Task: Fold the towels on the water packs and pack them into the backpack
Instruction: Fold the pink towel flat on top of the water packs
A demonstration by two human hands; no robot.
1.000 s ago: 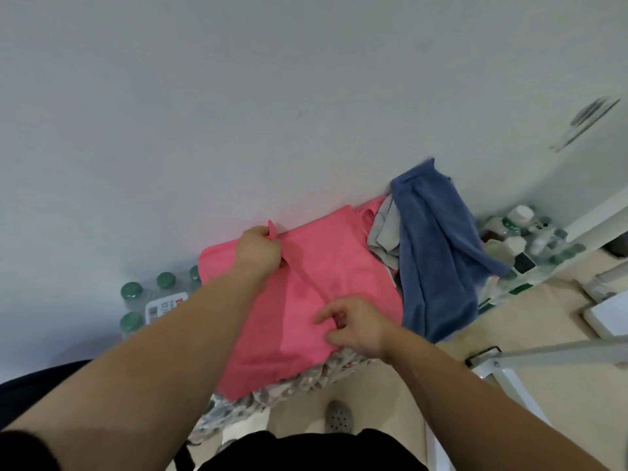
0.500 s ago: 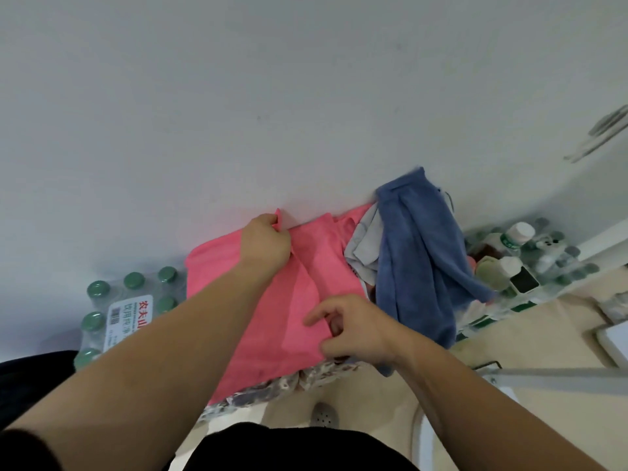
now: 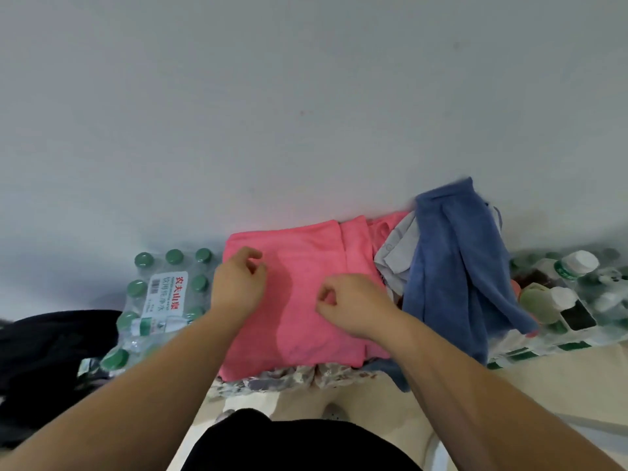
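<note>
Shrink-wrapped green-capped water packs on beige floor, bearing: floral cloth, flat pink towel, crumpled blue towel, grey cloth.

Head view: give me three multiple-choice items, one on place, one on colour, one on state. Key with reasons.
1. Where is the blue towel relative to the pink towel?
A) to its left
B) to its right
C) underneath it

2. What colour are the caps on the water pack left of the pink towel?
A) green
B) red
C) yellow

3. How is the pink towel?
A) hanging in the air
B) rolled into a tube
C) lying flat

Key:
1 B, the blue one drapes at the pink one's right edge.
2 A, every cap visible in that pack is green.
3 C, it lies spread flat, no part lifted.
</note>
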